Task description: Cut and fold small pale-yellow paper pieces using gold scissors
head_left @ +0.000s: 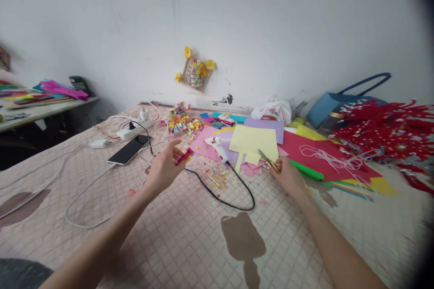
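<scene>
Small gold-handled scissors (268, 160) are in my right hand (286, 174), the closed fingers around the handles and the blades pointing up and left over the pale yellow paper (254, 141). My left hand (167, 165) pinches a small dark pink piece (183, 156) above the cloth. Between my hands lies a white glue gun (217, 148) on pink and purple paper, its black cord (233, 208) looping toward me. Tiny paper scraps (219, 176) are scattered beside the cord.
A phone (130, 149) and power strip (135, 130) with cables lie left. Red paper (325, 158) under white string (334, 158), a green roll (305, 169), a blue bag (330, 107) and red tinsel-like decorations (389, 131) are right. Colourful scraps (185, 125) sit farther back.
</scene>
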A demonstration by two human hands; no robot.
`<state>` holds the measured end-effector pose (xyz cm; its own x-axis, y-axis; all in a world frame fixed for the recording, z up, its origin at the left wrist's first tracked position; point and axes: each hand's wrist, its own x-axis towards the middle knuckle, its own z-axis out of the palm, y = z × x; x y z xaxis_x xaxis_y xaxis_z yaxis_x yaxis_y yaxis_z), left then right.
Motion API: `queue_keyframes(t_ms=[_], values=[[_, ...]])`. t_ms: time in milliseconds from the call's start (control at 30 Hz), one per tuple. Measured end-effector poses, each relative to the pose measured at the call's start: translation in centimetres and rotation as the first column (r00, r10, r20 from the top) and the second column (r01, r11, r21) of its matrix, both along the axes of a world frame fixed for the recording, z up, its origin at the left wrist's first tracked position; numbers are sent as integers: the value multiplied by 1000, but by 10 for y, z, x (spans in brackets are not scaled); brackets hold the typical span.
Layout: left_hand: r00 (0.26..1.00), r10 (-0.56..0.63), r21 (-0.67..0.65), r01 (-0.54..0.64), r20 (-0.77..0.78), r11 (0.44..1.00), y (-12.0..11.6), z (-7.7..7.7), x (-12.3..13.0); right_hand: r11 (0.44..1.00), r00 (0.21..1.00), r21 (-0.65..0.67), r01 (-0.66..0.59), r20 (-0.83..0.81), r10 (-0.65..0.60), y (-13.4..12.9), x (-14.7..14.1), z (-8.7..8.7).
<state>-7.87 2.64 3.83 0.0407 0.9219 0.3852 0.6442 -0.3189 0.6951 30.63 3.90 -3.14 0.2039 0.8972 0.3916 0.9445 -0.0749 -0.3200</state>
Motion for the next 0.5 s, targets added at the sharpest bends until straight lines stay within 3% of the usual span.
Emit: queue_keyframes(t_ms=[67, 200, 500], values=[[958, 98, 63, -84, -268, 994, 19, -1, 0, 1000, 1000, 3, 1, 1, -1, 0, 1, 0], [852, 185, 66, -175, -490, 982, 51, -4, 3, 1000, 1000, 24, -20, 9, 20, 0, 2, -1], [798, 226, 50, -240, -559, 970, 79, -27, 3, 1000, 1000, 23, -10, -24, 11, 0, 2, -1]])
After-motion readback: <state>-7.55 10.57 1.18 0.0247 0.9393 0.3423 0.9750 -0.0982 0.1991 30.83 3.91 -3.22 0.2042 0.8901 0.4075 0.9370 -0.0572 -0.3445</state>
